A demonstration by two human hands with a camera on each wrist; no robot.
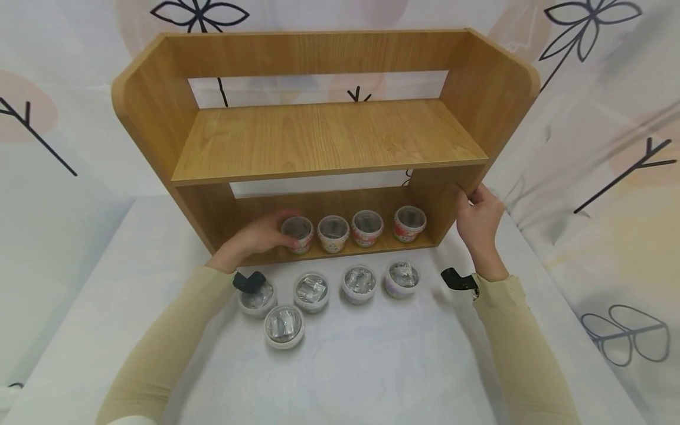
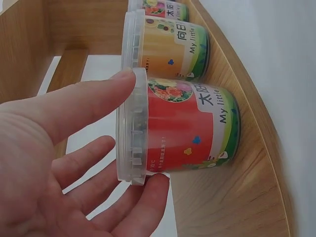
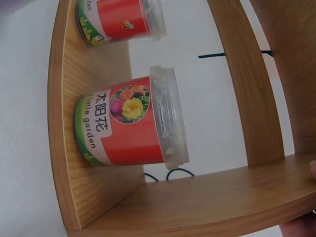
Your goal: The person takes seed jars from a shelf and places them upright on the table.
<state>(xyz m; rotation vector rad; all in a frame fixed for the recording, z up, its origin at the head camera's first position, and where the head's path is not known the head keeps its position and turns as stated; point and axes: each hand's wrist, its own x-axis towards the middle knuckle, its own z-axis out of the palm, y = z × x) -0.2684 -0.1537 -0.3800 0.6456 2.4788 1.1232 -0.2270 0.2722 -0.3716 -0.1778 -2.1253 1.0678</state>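
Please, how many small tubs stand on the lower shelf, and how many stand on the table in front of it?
Tubs on the lower shelf: 4, the leftmost touched by the left hand
Tubs on the table: 5
Total: 9

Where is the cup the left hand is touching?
In the head view, the cup stands leftmost of four on the shelf unit's bottom board, left hand against its lid rim.
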